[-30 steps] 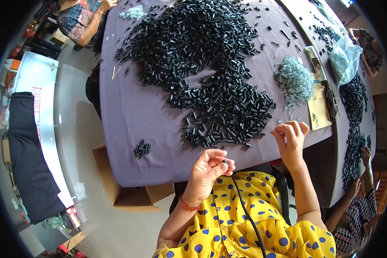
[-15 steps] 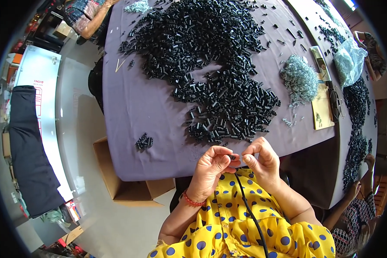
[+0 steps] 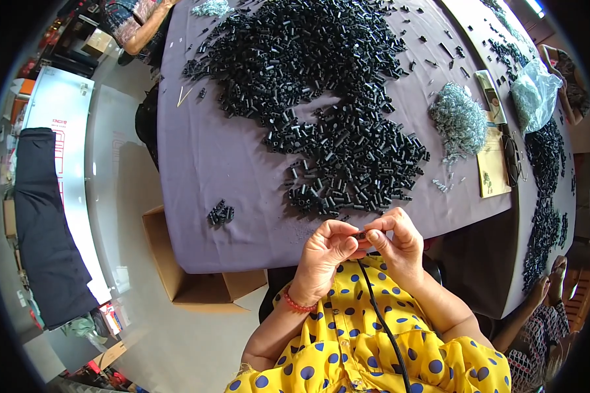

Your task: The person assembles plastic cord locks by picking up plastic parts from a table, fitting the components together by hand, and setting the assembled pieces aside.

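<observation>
Just beyond the table's near edge, my two hands meet fingertip to fingertip. A small black tube [image 3: 360, 236] is pinched between the thumb and fingers of my left hand [image 3: 322, 257]. The right thumb and forefinger press at the tube's other end, so my right hand [image 3: 400, 247] is closed on it too. Whatever tiny part may sit under the right fingertips is hidden. Ahead of the hands lies a big heap of similar black tubes [image 3: 367, 160], and a small separate cluster of black tubes [image 3: 221, 213] rests to the left.
A mound of small clear-grey pieces [image 3: 457, 118] sits at the right on the purple tablecloth [image 3: 236, 177], beside a yellow pad [image 3: 492, 173] and dark glasses [image 3: 510, 157]. An open cardboard box [image 3: 170, 262] stands below on the left. Other people work at the table's edges.
My right hand has moved slightly left, closing the gap to the black tube. Before, a tiny pale piece showed at the right fingertips; now it is out of sight.
</observation>
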Available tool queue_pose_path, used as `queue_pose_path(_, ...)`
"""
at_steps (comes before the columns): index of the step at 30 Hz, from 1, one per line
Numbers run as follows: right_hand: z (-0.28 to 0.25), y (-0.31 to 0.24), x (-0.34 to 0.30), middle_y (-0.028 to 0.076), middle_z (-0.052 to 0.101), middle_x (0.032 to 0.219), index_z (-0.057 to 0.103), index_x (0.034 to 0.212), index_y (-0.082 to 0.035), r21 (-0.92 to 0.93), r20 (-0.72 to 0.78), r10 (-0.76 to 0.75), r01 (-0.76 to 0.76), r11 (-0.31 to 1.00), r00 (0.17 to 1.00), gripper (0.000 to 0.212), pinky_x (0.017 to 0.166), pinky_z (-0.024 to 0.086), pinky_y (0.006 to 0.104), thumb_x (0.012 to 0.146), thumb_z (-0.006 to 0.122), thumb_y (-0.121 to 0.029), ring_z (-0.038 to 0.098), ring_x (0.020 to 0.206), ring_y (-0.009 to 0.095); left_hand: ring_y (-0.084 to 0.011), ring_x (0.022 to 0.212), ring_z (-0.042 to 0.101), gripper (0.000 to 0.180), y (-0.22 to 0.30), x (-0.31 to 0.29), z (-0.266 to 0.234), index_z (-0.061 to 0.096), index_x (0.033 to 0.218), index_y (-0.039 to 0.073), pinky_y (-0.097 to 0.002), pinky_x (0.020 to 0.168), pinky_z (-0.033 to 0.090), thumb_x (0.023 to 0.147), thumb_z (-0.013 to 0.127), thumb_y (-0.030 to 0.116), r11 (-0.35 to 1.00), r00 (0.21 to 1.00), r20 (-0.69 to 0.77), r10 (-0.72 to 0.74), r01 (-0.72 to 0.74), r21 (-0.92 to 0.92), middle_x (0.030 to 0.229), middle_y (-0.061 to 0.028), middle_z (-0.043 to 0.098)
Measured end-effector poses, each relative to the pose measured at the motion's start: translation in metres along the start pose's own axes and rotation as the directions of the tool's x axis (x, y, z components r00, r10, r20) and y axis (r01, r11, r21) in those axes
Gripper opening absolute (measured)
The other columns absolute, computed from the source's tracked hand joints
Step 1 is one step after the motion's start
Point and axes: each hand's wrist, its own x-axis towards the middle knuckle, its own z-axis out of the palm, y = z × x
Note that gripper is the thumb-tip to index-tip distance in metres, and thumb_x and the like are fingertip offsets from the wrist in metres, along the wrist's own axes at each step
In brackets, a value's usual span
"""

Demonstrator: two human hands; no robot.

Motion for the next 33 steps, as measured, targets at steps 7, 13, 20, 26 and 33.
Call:
queue_pose_path(7,-0.006,-0.002,0.003,0.002,0.062,0.086,0.073,0.099,-0.003,-0.201,0.061,-0.189,0.197,0.960,0.980,0.011,0.078,0.043,0.0280,0.089,0.075,0.000,0.054,0.084,0.017,-0.0135,0.095,0.070,0.019,-0.006,0.003,-0.007,0.063,0.114,0.004,-0.0289,0.090,0.059,0.097,0.070,0.009,1.000,1.000,-0.013,0.002,-0.002,0.000,0.107,-0.0059,0.072)
queue_pose_path(13,-0.008,-0.002,0.004,-0.001,0.064,0.083,0.075,0.102,-0.011,-0.299,0.082,-0.254,0.267,0.916,0.964,0.018,0.086,0.039,0.0337,0.085,0.078,-0.008,0.058,0.082,0.018,-0.0152,0.095,0.071,0.019,-0.008,0.004,-0.003,0.063,0.115,0.003,-0.0293,0.090,0.059,0.098,0.069,0.007,0.998,1.000,-0.018,-0.015,0.014,-0.057,0.108,-0.0078,0.072)
queue_pose_path(20,-0.010,0.002,0.003,-0.001,0.065,0.086,0.075,0.104,-0.010,-0.346,0.114,-0.285,0.307,0.886,0.952,0.019,0.088,0.038,0.0343,0.086,0.078,-0.010,0.059,0.083,0.018,-0.0166,0.097,0.071,0.016,-0.007,0.002,-0.003,0.062,0.114,0.004,-0.0301,0.090,0.059,0.099,0.068,0.009,1.000,0.999,-0.033,-0.028,0.027,-0.011,0.109,-0.0082,0.071)
queue_pose_path(26,-0.008,0.003,0.003,0.002,0.061,0.084,0.075,0.102,-0.004,-0.195,0.115,-0.157,0.177,0.965,0.981,0.014,0.077,0.043,0.0288,0.088,0.075,0.000,0.053,0.082,0.018,-0.0159,0.097,0.071,0.015,0.000,-0.001,-0.001,0.061,0.112,0.006,-0.0300,0.088,0.059,0.103,0.065,0.017,0.996,0.996,-0.033,-0.084,0.084,-0.010,0.107,-0.0072,0.071)
queue_pose_path(33,-0.006,0.002,0.004,0.002,0.060,0.084,0.075,0.102,-0.005,-0.222,0.165,-0.172,0.206,0.953,0.971,0.014,0.077,0.042,0.0295,0.088,0.075,-0.001,0.052,0.083,0.018,-0.0155,0.098,0.071,0.019,0.002,-0.002,-0.004,0.059,0.117,0.003,-0.0296,0.088,0.059,0.103,0.064,0.015,0.996,0.997,-0.042,-0.070,0.072,0.050,0.107,-0.0071,0.071)
